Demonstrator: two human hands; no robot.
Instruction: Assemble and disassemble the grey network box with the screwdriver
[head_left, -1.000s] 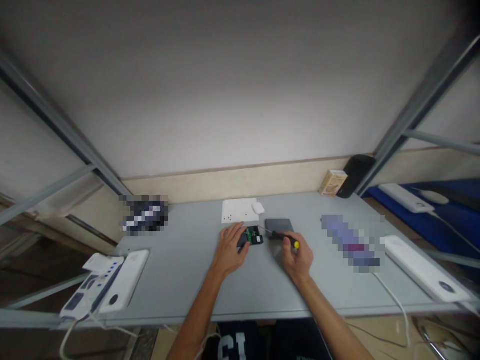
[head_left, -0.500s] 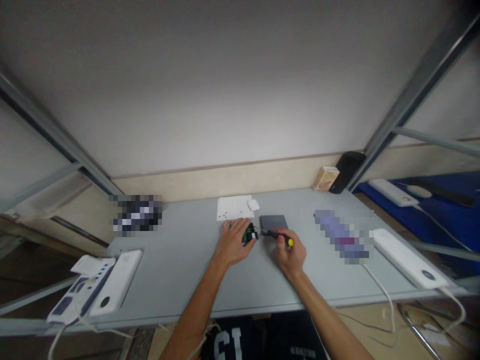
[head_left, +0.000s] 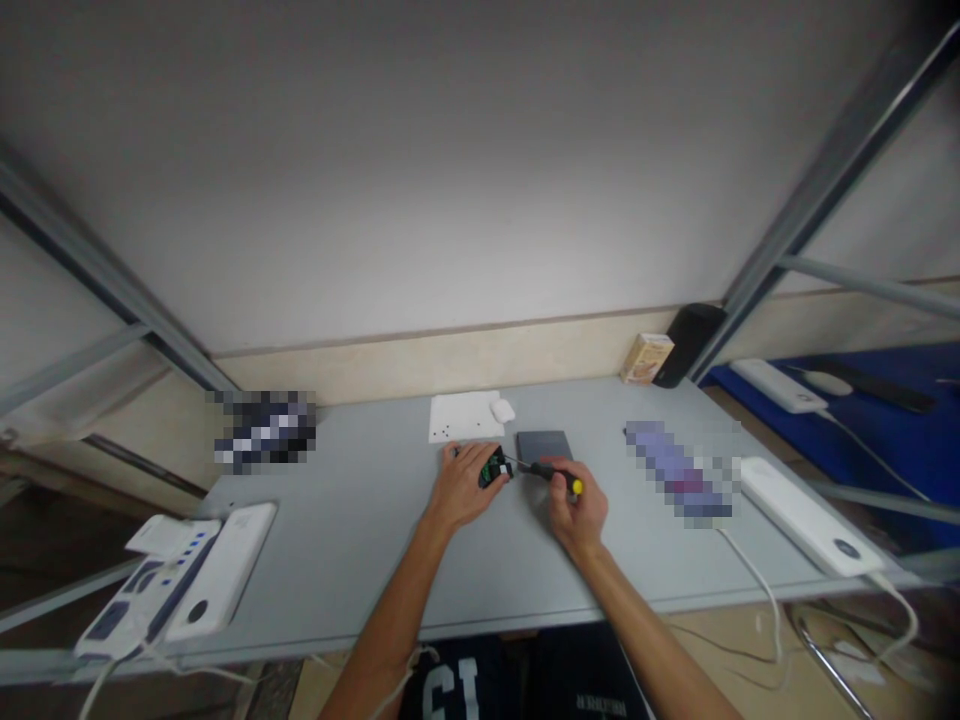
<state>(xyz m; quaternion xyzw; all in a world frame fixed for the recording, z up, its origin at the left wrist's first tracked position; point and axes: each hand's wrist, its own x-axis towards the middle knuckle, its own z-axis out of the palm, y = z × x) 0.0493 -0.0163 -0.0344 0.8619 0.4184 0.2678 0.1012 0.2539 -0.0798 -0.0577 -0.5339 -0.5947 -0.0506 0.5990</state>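
Black, yellow-ended screwdriver (head_left: 556, 475) is gripped by the right hand (head_left: 583, 508); the left hand (head_left: 461, 487) clasps a black-and-green circuit device (head_left: 494, 467). Dark clothing (head_left: 501, 682) bears blurred white lettering (head_left: 471, 690).

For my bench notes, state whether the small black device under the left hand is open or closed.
Open: the small black device shows its green circuit board uncovered beside the left hand, which hides part of it.

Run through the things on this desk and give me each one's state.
Left hand: holding circuit-board device.
Circuit-board device: green board exposed, partly covered.
Right hand: gripping screwdriver.
Screwdriver: held, tip at the device's edge, contact unclear.
Gray panel: lying flat.
White sheet: flat, dark specks on top.
Carton: standing upright.
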